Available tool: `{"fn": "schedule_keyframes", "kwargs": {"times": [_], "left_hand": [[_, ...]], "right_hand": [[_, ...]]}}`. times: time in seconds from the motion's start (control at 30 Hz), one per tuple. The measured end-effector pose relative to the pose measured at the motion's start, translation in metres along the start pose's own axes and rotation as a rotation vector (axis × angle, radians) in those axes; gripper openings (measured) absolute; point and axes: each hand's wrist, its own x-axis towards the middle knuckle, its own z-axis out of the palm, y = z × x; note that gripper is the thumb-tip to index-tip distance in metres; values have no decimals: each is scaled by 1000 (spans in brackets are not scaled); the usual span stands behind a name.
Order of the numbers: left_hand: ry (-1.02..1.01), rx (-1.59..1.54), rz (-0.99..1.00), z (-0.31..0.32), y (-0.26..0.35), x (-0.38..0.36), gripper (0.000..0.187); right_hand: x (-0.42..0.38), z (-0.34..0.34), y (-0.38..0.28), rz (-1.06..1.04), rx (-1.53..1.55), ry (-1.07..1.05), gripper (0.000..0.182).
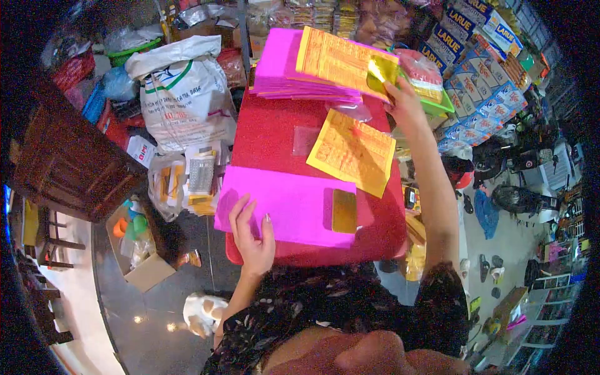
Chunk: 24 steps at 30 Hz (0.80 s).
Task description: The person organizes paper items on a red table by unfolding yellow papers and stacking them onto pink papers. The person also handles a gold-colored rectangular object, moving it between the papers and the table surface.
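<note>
My left hand point(253, 240) lies with fingers apart on the left end of a magenta paper sheet point(281, 203), near the front of a red table. A gold rectangle point(344, 211) sits at that sheet's right end. At the far right of the table, my right hand point(403, 103) pinches the edge of a yellow printed paper sheet point(337, 59) with a shiny gold patch point(382, 69). That sheet is over a thick stack of magenta paper point(278, 78). Between the hands, another yellow printed sheet point(353, 150) lies at an angle on the table.
The red table point(265, 137) bears a small clear plastic piece point(305, 140). Left of it stand a white sack point(184, 94) and bags of goods. Beer cartons point(481, 94) are piled at the right. On the floor are an open cardboard box point(147, 272) and a cat point(203, 312).
</note>
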Motion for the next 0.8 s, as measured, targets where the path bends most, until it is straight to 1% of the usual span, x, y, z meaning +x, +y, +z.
{"fn": "schedule_keyframes", "kwargs": {"times": [0.07,0.1,0.17,0.2,0.27,0.3,0.33,0.37,0.4,0.43,0.47,0.53,0.57,0.6,0.67,0.73,0.8], "left_hand": [[1,2,13,1,-1,2,39],[-4,6,20,2,-2,2,39],[-6,11,19,3,-3,3,39],[-13,14,20,4,-4,4,39],[-14,21,29,6,-8,5,39],[-15,27,43,7,-10,5,39],[-21,29,34,7,-11,5,39],[-26,46,51,7,-13,5,39],[-33,63,70,8,-13,6,39],[-42,62,62,8,-13,6,39],[-57,70,43,8,-11,7,38],[-83,79,24,9,-10,7,38],[-88,82,14,9,-10,7,37],[-94,85,5,9,-9,7,37],[-108,88,-6,10,-7,8,36],[-124,99,-20,9,-4,7,35],[-132,108,-26,9,-5,7,33]], "right_hand": [[51,-4,26,115,111,-14,17],[70,-3,36,111,109,-18,17],[101,2,56,220,148,-2,13],[118,2,72,221,147,-5,13],[146,-2,107,205,-33,-26,13],[151,1,112,187,-230,-59,19],[151,2,118,197,-232,-61,19],[153,3,123,82,-509,-29,26],[150,8,121,-38,-785,2,34],[139,13,104,-85,-1028,17,50],[132,15,94,-73,-1030,17,50],[122,13,86,-52,-1229,125,55],[113,8,84,-145,-1250,164,55],[99,2,79,-136,-1250,168,55],[53,-10,56,-185,-1087,-61,43],[-3,-18,47,-360,-921,-173,25],[-63,-23,31,-446,-1020,-302,18]]}}
